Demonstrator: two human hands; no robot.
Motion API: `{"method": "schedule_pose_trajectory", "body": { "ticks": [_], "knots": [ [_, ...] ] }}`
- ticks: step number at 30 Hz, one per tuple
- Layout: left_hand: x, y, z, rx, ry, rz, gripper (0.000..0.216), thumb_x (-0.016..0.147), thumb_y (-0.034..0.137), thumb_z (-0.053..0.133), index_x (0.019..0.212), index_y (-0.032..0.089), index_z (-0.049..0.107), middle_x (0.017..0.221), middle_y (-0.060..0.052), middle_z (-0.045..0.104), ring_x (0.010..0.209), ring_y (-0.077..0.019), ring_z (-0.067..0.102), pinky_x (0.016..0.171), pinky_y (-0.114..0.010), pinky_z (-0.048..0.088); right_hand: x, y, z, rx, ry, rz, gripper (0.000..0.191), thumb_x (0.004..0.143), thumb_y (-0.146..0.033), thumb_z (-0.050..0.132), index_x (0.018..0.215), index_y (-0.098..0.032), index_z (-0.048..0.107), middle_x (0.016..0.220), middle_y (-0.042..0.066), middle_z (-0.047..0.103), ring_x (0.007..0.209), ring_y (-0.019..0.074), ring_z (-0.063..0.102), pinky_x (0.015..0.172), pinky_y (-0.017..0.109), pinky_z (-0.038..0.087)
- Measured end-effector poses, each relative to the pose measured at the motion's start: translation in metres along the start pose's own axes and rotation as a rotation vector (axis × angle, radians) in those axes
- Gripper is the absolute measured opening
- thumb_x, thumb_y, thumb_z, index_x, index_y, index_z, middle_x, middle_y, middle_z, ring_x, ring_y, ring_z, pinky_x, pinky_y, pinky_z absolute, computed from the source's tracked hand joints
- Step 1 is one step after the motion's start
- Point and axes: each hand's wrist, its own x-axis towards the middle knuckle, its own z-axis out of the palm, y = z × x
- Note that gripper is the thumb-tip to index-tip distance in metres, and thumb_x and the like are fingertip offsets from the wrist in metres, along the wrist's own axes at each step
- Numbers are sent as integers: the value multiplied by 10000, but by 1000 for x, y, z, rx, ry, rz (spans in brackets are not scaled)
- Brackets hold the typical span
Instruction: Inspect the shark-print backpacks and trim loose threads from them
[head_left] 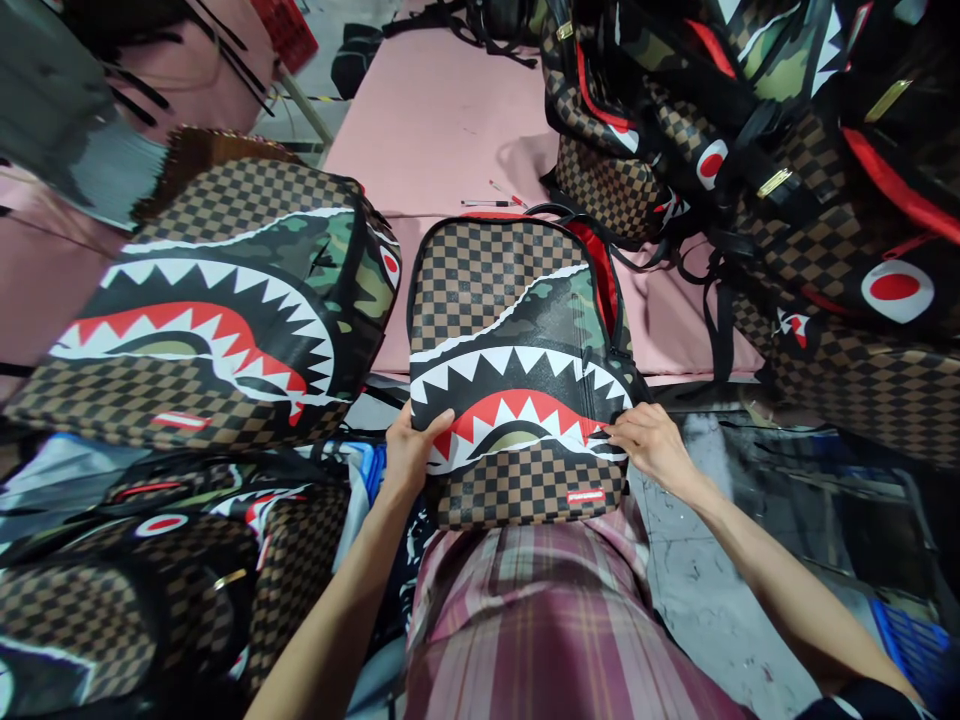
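A checkered backpack with a printed shark mouth lies at the table's near edge, its bottom over my lap. Its main zip is open along the right side, where red lining shows. My left hand grips the backpack's left edge, thumb on the front and fingers hidden behind. At the lower right edge my right hand pinches the side near the end of the printed mouth. Whether it holds a zip pull or only fabric I cannot make out.
Another shark-mouth backpack lies to the left, with more backpacks below it. A pile of backpacks crowds the right. Pens lie on the pink table. A blue basket stands at lower right.
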Motion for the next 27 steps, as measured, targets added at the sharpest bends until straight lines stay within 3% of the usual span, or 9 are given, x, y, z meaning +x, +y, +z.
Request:
{"method": "schedule_pose_trajectory", "body": {
  "ticks": [4,20,27],
  "knots": [
    [1,-1,0,-1,3,-11,622,533,283,759,1125,186,592,975,-49,665,749,-169,613,720,-288,502,-1,2,0,16,13,35,172,891,-253,513,914,-201,675,860,44,644,775,167,484,696,311,327],
    [1,0,1,18,18,-9,601,527,284,759,1099,183,605,969,-40,664,759,-165,612,750,-291,493,5,-4,-4,-146,-34,-59,168,893,-237,504,908,-200,667,825,49,619,782,170,468,683,316,286],
    [4,-7,-3,55,15,17,606,548,299,749,1124,192,596,1001,-46,658,777,-167,610,752,-283,487,10,-11,-4,-320,-85,-151,209,856,-88,480,880,-183,665,804,59,616,759,191,433,661,332,265]
  ]
}}
